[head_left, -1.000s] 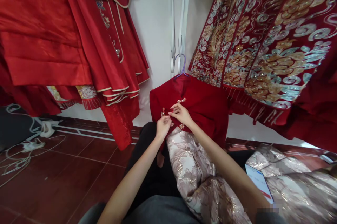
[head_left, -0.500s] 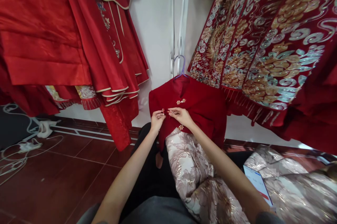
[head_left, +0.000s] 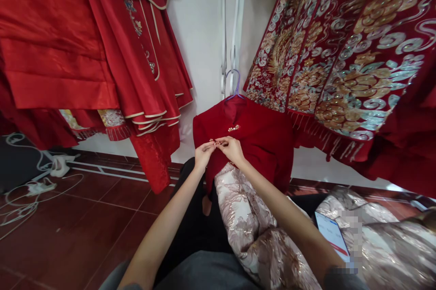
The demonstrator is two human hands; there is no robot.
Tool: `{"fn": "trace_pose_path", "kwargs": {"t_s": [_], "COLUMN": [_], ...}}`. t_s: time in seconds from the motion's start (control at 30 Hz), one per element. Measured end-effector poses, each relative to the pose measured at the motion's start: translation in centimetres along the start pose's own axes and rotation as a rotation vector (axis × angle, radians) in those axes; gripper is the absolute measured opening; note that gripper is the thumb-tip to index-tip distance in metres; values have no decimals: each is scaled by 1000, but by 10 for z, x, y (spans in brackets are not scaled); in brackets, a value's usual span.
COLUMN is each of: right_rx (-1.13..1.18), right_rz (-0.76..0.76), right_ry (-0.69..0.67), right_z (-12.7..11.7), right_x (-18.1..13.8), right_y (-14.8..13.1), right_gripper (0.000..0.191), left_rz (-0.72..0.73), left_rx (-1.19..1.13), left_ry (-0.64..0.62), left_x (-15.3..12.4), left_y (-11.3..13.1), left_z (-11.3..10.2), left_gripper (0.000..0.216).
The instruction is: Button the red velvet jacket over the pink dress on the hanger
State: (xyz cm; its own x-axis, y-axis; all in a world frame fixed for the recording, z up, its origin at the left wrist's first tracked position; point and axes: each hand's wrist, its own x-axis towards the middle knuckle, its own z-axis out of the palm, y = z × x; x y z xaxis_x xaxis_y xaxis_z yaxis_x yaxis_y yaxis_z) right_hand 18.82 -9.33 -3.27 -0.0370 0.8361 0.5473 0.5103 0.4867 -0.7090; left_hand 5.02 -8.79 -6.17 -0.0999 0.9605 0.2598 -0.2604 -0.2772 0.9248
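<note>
Two knot fasteners: upper clasp (head_left: pixel 234 128) closed; your left hand (head_left: pixel 203 154) and right hand (head_left: pixel 230 148) pinch the middle clasp (head_left: pixel 215 142) together on the red jacket (head_left: pixel 262 140), not visibly joined.

I'm looking at a white wall (head_left: pixel 200 31) with pale straps (head_left: pixel 233 22) hanging down it. The floor (head_left: pixel 68 231) is dark red tile, glossy, and white cables (head_left: pixel 30 190) trail across it at the left. Plain red robes (head_left: pixel 85 45) hang along the left, and a gold-embroidered red gown (head_left: pixel 347 49) fills the right.
</note>
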Motion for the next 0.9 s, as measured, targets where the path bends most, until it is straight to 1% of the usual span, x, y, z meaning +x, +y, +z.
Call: {"fn": "trace_pose_path", "kwargs": {"t_s": [0.17, 0.27, 0.37, 0.43, 0.5, 0.57, 0.6, 0.63, 0.67, 0.7, 0.77, 0.83, 0.9], "right_rx": [-47, -80, -106, -70, 10, 102, 135, 149, 139, 104, -17, -137, -239], "right_rz": [-48, -60, -36, -14, 16, 72, 108, 141, 165, 175, 163, 155, 171], "right_ry": [3, 34, 69, 44, -16, -83, -114, -144, -169, -188, -207, -216, -210], "right_z": [0, 2, 5, 2, -6, -19, -28, -37, -46, -54, -67, -72, -70], "right_x": [-3, -4, -4, -3, -3, -7, -10, -15, -21, -28, -43, -58, -68], "right_y": [-1, -2, -4, -5, -6, -7, -7, -7, -8, -8, -10, -12, -13], "right_gripper": [19, 19, 18, 18, 22, 28, 29, 28, 27, 25, 19, 14, 17], "left_rz": [33, 57, 88, 112, 132, 172, 205, 262, 337, 394, 441, 436, 413], "left_rx": [73, 122, 188, 232, 289, 386, 451, 533, 626, 706, 804, 825, 803], "left_ry": [-3, -22, -71, -125, -144, -135, -129, -152, -171, -174, -130, -103, -99], "left_x": [1, 4, 10, 9, 1, -17, -29, -43, -56, -68, -86, -94, -94], "left_y": [1, 2, 4, 4, 3, 1, 0, -3, -6, -9, -17, -25, -30], "left_z": [0, -1, -5, -8, -11, -13, -14, -15, -15, -15, -15, -16, -18], "left_gripper": [29, 26, 21, 20, 28, 50, 63, 73, 79, 79, 64, 46, 35]}}
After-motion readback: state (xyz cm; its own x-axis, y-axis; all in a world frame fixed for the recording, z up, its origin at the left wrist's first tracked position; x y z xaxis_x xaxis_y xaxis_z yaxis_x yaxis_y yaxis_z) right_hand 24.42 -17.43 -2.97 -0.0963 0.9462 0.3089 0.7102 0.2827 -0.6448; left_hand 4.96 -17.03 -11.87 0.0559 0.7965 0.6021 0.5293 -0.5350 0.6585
